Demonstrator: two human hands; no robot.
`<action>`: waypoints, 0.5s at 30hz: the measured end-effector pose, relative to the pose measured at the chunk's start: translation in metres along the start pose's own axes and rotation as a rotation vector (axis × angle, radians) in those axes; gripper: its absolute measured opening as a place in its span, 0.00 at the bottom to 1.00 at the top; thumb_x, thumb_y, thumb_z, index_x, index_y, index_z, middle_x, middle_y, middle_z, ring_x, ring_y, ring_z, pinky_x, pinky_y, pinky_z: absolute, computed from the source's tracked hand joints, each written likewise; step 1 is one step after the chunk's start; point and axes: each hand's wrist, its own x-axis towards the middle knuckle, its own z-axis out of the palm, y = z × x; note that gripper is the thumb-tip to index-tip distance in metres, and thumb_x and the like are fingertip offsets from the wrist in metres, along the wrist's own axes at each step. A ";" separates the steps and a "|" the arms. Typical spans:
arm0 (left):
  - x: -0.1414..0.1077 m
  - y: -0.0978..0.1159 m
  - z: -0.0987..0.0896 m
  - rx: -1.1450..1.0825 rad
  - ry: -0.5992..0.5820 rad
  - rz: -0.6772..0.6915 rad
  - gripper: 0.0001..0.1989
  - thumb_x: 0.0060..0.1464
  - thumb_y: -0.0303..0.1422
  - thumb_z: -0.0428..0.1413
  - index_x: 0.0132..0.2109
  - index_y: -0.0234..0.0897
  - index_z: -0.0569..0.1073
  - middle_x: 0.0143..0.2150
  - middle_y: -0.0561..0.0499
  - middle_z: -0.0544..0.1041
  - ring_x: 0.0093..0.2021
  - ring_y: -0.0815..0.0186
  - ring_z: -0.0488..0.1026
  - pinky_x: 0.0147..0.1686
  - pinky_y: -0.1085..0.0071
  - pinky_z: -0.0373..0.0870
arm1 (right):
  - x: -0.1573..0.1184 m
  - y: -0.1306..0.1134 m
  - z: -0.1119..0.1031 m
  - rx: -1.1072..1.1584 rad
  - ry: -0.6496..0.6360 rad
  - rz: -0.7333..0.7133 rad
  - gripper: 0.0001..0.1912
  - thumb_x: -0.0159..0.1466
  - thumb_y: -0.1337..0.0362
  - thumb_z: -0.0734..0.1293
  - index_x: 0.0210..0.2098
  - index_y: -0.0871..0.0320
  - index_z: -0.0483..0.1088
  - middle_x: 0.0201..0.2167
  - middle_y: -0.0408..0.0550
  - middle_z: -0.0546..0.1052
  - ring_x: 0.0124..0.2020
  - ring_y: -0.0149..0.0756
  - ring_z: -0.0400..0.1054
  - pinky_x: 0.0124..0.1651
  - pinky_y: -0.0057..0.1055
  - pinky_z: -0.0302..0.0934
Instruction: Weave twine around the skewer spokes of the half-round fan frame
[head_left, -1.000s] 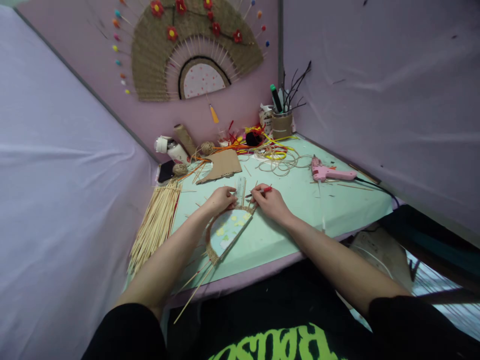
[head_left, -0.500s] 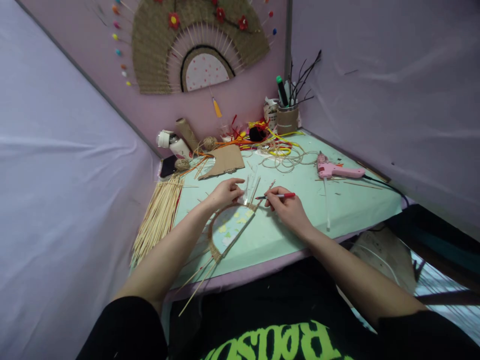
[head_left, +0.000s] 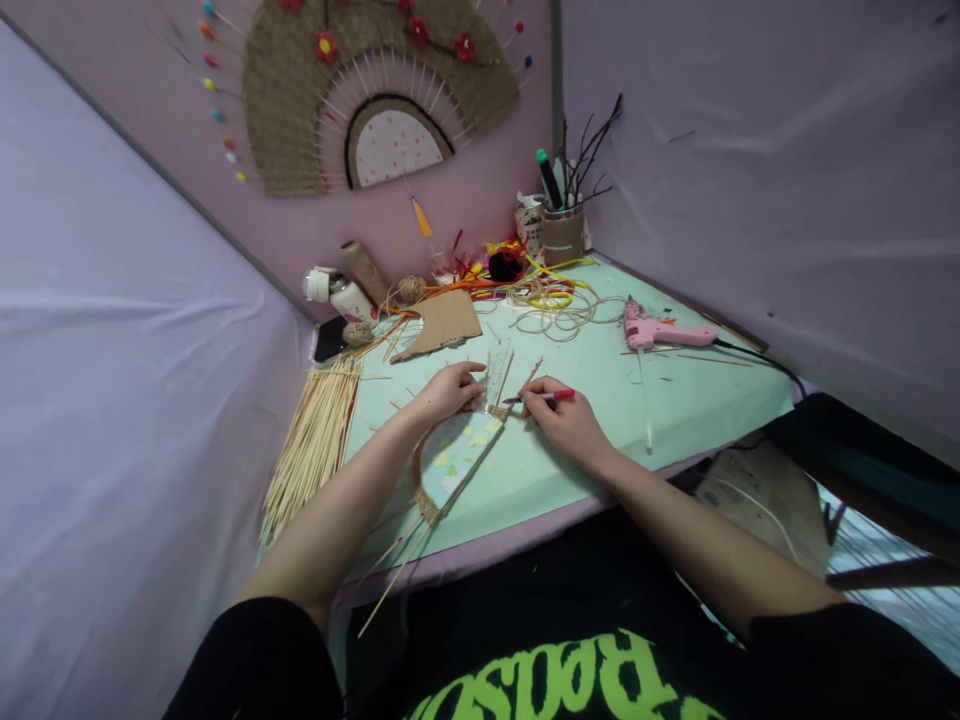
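Note:
A half-round woven piece (head_left: 426, 500) lies on the table, with a twine-coloured border, a pale floral panel (head_left: 465, 450) and thin sticks (head_left: 390, 600) fanning outward. My left hand (head_left: 452, 388) rests over its far edge, fingers bent on a clear plastic strip that looks like a ruler (head_left: 491, 382). Pinched in my right hand (head_left: 559, 420) is a red pen (head_left: 559, 396), its tip pointing left, close to the sticks at the border's right end. Part of the woven border is hidden under my left hand and forearm.
Left of my arm lies a bundle of thin sticks (head_left: 311, 440). Farther back are cut cardboard (head_left: 448, 322), tangled cords (head_left: 555, 305) and a can of twigs (head_left: 562, 235). A pink glue gun (head_left: 667, 333) lies at right. A decorated fan (head_left: 285, 120) hangs behind.
The view has shifted slightly to the right. The pen tip is a little closer to the sticks at the border's end, and both hands keep nearly the same pose.

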 end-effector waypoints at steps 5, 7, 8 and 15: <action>-0.001 0.003 0.001 0.025 -0.003 -0.001 0.23 0.54 0.25 0.53 0.58 0.26 0.67 0.22 0.57 0.69 0.20 0.73 0.65 0.22 0.77 0.60 | 0.000 0.000 0.000 0.006 -0.003 0.005 0.10 0.63 0.59 0.61 0.32 0.57 0.69 0.27 0.43 0.75 0.29 0.33 0.68 0.35 0.28 0.60; -0.001 0.004 0.000 0.044 -0.010 0.007 0.23 0.54 0.25 0.53 0.58 0.26 0.67 0.22 0.57 0.70 0.21 0.73 0.65 0.22 0.77 0.60 | 0.001 0.001 0.000 0.012 -0.001 0.003 0.09 0.63 0.59 0.61 0.32 0.56 0.69 0.27 0.43 0.75 0.29 0.33 0.68 0.35 0.28 0.60; -0.001 0.004 0.000 0.054 -0.013 0.011 0.23 0.54 0.26 0.53 0.57 0.26 0.67 0.22 0.57 0.70 0.21 0.73 0.65 0.22 0.77 0.60 | 0.001 0.002 0.000 0.017 0.002 0.002 0.09 0.63 0.59 0.61 0.32 0.56 0.69 0.27 0.43 0.75 0.29 0.33 0.68 0.35 0.28 0.60; 0.003 0.001 0.001 0.079 -0.017 -0.002 0.22 0.54 0.28 0.55 0.56 0.26 0.69 0.22 0.56 0.71 0.21 0.73 0.65 0.22 0.77 0.59 | 0.012 0.005 0.000 0.057 0.056 0.017 0.09 0.61 0.59 0.62 0.34 0.57 0.70 0.29 0.44 0.77 0.30 0.34 0.70 0.35 0.29 0.62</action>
